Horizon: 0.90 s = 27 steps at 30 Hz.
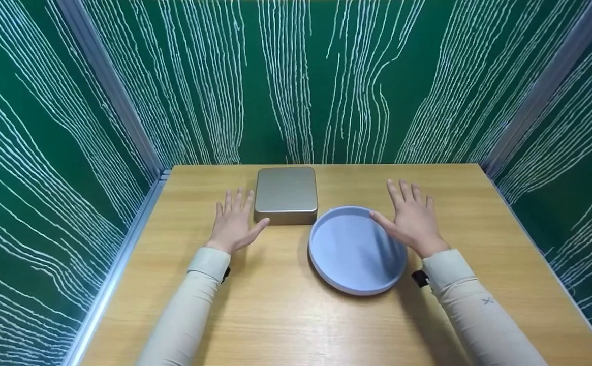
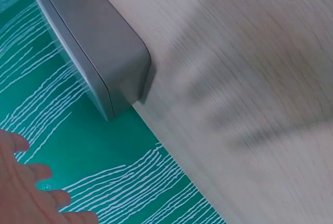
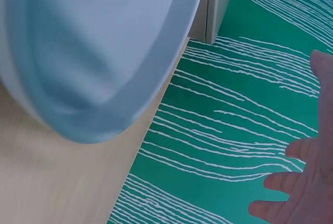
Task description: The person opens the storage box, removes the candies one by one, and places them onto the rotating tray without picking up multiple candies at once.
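Observation:
A metal tin box (image 1: 286, 190) with its lid on sits toward the back of the table, left of centre. Just right of it and nearer lies a round, shallow pale-blue tray (image 1: 351, 254) with a low rim. My left hand (image 1: 234, 223) is held beside the tin's left side, fingers spread and nothing in it. Over the tray's right edge, my right hand (image 1: 413, 222) hovers with straight fingers, its thumb overlapping the rim in the head view. In the left wrist view the tin (image 2: 99, 36) stands apart from the fingers; in the right wrist view the tray (image 3: 93, 41) does too.
The wooden table (image 1: 255, 315) ends at the back against a green wall (image 1: 321, 101) with white wavy lines. Similar panels close off both sides, with metal posts (image 1: 118, 86) at the corners. A metal rail (image 1: 118, 274) runs along the left table edge.

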Motion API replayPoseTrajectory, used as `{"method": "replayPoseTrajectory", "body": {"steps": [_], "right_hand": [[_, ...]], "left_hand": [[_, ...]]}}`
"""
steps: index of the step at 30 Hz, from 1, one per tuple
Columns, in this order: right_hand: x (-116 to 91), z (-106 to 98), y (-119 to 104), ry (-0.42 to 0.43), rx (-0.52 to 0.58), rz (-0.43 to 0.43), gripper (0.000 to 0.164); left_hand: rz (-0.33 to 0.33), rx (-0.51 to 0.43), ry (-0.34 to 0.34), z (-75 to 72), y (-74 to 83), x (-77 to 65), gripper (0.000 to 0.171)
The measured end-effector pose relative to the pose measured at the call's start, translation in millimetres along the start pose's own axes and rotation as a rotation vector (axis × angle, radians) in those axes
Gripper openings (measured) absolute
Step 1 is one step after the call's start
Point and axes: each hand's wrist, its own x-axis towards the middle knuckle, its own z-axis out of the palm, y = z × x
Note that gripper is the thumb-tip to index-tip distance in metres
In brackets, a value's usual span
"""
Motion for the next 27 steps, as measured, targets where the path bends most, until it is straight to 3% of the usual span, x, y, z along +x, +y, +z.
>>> {"method": "replayPoseTrajectory", "body": {"steps": [27], "right_hand": [[36, 0, -34, -0.101, 0.087, -0.009, 0.102]], "left_hand": [[-0.036, -0.17, -0.034, 2.9, 2.3, 11.5, 0.093]]}}
